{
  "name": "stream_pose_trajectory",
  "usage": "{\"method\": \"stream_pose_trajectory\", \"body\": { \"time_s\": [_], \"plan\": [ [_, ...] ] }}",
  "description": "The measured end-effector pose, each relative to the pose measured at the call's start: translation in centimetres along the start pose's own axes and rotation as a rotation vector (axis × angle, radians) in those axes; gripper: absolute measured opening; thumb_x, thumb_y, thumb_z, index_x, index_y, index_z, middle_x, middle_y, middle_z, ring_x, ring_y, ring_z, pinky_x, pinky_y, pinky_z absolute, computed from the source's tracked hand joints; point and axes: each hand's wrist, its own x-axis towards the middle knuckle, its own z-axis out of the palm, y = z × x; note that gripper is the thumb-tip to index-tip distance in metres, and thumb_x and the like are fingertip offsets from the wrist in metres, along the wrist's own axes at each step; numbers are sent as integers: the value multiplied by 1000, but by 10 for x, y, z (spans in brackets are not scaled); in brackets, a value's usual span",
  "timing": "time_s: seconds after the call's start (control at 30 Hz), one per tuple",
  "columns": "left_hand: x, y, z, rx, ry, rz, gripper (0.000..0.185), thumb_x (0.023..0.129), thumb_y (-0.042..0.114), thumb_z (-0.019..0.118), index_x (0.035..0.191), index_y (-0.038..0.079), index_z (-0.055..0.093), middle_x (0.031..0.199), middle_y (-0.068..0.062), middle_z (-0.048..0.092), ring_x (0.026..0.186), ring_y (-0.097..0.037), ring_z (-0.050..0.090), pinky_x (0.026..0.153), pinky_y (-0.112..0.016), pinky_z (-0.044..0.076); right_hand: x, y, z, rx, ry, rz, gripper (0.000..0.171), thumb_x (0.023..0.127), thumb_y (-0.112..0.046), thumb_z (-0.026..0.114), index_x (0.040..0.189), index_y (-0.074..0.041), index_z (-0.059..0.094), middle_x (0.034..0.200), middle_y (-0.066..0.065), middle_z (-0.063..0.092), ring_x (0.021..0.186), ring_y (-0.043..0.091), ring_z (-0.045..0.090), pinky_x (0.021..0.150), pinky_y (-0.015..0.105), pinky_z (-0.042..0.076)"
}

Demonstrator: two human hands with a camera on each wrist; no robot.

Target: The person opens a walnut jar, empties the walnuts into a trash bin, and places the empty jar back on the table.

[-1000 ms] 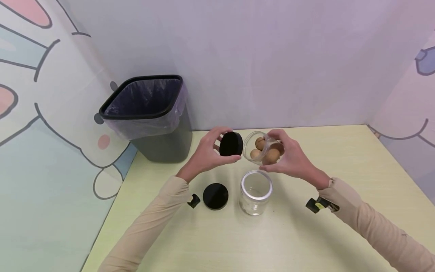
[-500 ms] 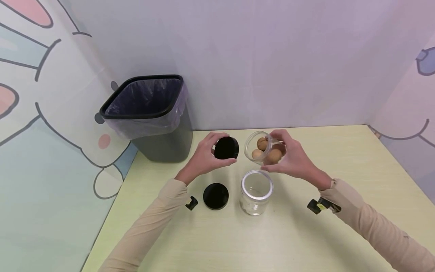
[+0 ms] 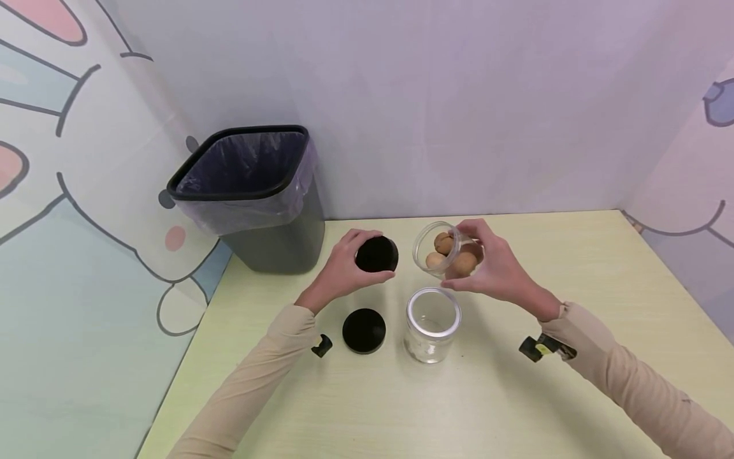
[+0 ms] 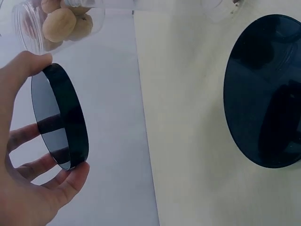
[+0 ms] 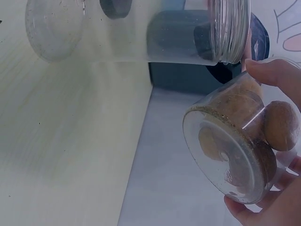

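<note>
My left hand [image 3: 344,269] holds a round black lid [image 3: 376,255] by its edge, thumb on one side and fingers on the other. In my right hand [image 3: 497,268] is a small clear jar [image 3: 423,250], tilted with its open mouth to the left. Several brown, walnut-like nuts [image 3: 464,263] lie inside it, and the right wrist view shows them through the jar's base [image 5: 221,155]. A gap separates the held lid from the jar's mouth. Below the hands, a larger clear jar [image 3: 431,341] with a silvery rim stands upright and uncovered. Beside it, another black lid [image 3: 364,331] lies flat.
A grey trash bin [image 3: 275,239] with a black rim and a plastic liner stands at the table's back left. The pale yellow table [image 3: 401,408] ends against a light wall [image 3: 459,127]. Cartoon drawings cover the left wall [image 3: 115,191].
My left hand has moved left and slightly down with the lid, widening the gap to the jar, and the lid's face has turned more toward the head camera. The right hand has shifted slightly right.
</note>
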Motion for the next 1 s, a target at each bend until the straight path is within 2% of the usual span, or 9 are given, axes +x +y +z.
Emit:
{"method": "stream_pose_trajectory", "body": {
  "time_s": [0.13,0.3,0.5,0.8,1.0],
  "plan": [
    [-1,-5,3,16,-23,-33,73,65,52,80,129,28,53,122,4,49,113,-19,47,91,-41,41,0,2,0,-5,1,-3,88,51,-14,94,123,-9,44,118,5,53,91,18,61,76,18,48],
    [-3,-9,8,18,-45,-44,74,67,53,79,131,27,52,124,0,48,115,-22,45,92,-44,41,-1,3,0,10,-3,5,89,50,-14,94,123,-9,44,117,4,54,90,17,62,76,18,49],
    [-5,-14,12,45,-62,-71,74,67,52,79,132,27,53,124,1,47,116,-19,43,94,-43,40,-1,2,0,8,-12,24,90,51,-12,94,125,-7,43,119,9,54,93,20,60,77,16,47],
    [-7,-21,16,62,-88,-120,74,67,51,79,132,28,52,125,1,46,119,-21,40,96,-44,39,0,-32,-5,-5,-13,9,82,52,4,89,120,4,43,114,19,54,90,27,61,76,14,46],
    [-8,-27,20,85,-115,-140,76,67,52,79,132,26,52,124,0,45,119,-22,38,95,-45,39,0,-37,-6,-15,-12,31,81,52,4,88,119,4,42,112,19,54,92,26,57,76,14,44]
  ]
}}
